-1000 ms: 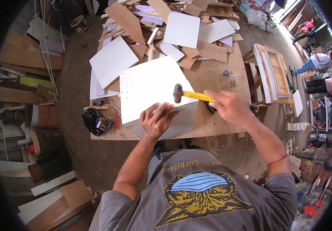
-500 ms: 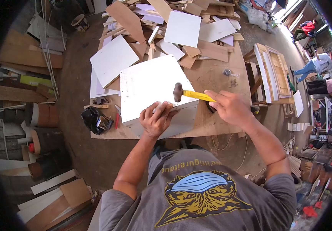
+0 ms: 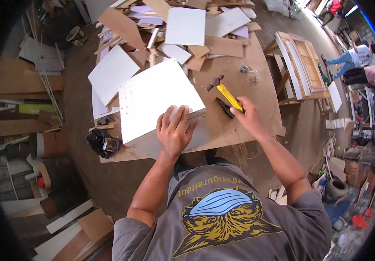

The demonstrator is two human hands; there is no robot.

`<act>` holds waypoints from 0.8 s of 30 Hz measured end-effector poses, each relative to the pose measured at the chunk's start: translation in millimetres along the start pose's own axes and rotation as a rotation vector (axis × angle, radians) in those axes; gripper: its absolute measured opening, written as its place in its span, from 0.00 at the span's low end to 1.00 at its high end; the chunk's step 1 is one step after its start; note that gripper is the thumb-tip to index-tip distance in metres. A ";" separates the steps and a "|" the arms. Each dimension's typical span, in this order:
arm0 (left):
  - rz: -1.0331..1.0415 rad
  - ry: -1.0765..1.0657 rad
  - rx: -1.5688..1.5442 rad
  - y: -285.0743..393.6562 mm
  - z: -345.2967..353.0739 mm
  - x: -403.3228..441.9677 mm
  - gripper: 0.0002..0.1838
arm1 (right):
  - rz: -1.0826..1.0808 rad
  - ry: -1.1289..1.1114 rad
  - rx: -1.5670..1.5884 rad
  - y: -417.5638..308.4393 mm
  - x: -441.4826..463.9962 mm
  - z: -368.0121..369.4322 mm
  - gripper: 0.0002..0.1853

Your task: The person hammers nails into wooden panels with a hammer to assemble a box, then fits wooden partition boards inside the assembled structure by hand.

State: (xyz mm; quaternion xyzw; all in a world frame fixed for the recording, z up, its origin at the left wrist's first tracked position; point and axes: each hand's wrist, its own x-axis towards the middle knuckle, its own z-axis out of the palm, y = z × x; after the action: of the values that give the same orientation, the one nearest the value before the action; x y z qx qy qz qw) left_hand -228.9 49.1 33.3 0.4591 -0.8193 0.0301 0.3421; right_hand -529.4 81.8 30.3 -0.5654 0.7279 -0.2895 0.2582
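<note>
A white box-shaped piece [image 3: 150, 98] made of panels sits at the front edge of the wooden worktable [image 3: 263, 98]. My left hand [image 3: 173, 135] lies on its top near the front right edge, fingers stretched out over the panel. In my right hand [image 3: 250, 118] is a hammer [image 3: 227, 95], gripped by its yellow handle. Its metal head is raised to the right of the box, apart from it. Dark-handled pliers [image 3: 225, 108] rest on the table just beneath the hammer.
Offcuts of board [image 3: 185, 26] pile up across the back of the table. A black plastic bag [image 3: 102, 142] lies at the front left corner. To the right stands a wooden frame [image 3: 303, 65] on supports. Other people [image 3: 357, 56] are in the far right background.
The hammer has moved right, away from the box top, and its head now points up. My left hand has flattened onto the panel from its front edge. The view has shifted slightly.
</note>
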 end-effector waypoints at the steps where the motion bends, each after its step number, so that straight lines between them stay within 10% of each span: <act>1: 0.001 -0.018 -0.009 8.0 2.4 3.6 0.26 | 0.041 0.024 0.061 18.1 -1.6 8.1 0.25; 11: 0.032 -0.189 -0.021 80.8 44.9 35.4 0.25 | 0.100 -0.289 -0.222 168.3 -35.9 81.3 0.20; 20: 0.109 -0.523 -0.174 112.8 151.9 -21.6 0.23 | -0.189 0.009 -0.200 221.8 -29.5 119.8 0.11; 24: 0.077 -0.794 -0.112 108.9 206.3 -60.0 0.28 | -0.002 0.060 -0.236 251.6 -1.8 123.4 0.09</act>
State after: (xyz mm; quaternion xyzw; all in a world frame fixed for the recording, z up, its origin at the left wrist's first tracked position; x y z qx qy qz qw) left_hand -402.4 80.8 -130.7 0.3848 -0.9047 -0.1817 0.0219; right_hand -611.7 116.2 -235.4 -0.5834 0.7639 -0.2190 0.1678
